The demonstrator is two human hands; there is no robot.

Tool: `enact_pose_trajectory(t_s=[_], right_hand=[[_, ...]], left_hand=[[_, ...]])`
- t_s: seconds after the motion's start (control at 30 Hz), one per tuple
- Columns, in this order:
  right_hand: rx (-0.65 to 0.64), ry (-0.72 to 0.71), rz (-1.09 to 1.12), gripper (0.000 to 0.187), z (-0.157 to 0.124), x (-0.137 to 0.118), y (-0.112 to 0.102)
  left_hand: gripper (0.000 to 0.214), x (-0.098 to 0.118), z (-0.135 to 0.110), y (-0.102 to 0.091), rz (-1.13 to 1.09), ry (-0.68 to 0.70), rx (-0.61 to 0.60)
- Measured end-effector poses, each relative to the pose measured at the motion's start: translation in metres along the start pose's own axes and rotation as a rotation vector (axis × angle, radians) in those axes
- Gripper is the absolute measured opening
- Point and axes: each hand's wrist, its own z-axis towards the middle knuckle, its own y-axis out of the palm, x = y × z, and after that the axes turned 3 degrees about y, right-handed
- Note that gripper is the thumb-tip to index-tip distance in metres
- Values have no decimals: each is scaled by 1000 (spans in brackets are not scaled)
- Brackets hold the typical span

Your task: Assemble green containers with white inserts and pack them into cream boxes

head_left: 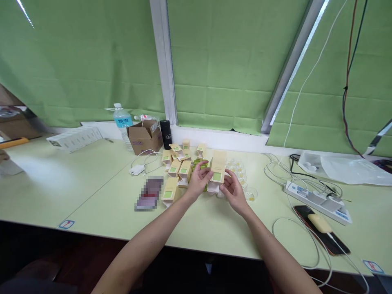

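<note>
Handling step: left hand [199, 179] and right hand [234, 190] pinch a carton [218, 165], whose white flap [213, 187] seemingly calls for steadying next.

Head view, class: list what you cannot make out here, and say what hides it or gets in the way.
All in the head view:
1. Held yellow carton: its small lettering is too tiny to read.
2. Clear plastic cases: some are partly hidden by the right hand.
3. Brown cardboard box: its front wall hides the bottom.
4. Flat rectangular object: blurred by pixelation.
5. Orange object: left end cut off by the picture's edge.
</note>
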Motion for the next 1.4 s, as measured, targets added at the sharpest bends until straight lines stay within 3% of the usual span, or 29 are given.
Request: enact_pose_trajectory(t_s=[0.17,0.3,0.43,0.5,0.6,0.7,0.77,1.0,1.17,1.4], right_hand=[[-42,-77,-116,72,-8,2,0],[-84,-105,-328,54,-9,3,-4],[-92,-108,-374,45,-6,5,-3],[-73,-81,-352,42,-5,6,-1],[-30,-36,-260,41,-4,6,2],[-14,4,-147,44,-3,5,1],[-4,29,-120,46,-1,4,0],[25,80,-88,49,-1,9,6],[61,75,-89,49,-1,9,7],[136,82,-80,49,3,6,-3]], left_hand=[[63,5,-4,2,-11,-11,1],[59,4,-6,-5,77,49,3],[52,2,-10,-11,238,133,23],[47,3,-13,-12,334,173,-10],[46,9,-17,-16,416,183,-158],[48,13,-20,-20,366,148,-314],[56,12,-21,-21,349,127,-346],[39,-1,-22,-15,407,119,-160],[42,-2,-22,-15,392,101,-147],[64,1,-19,-22,90,72,-420]])
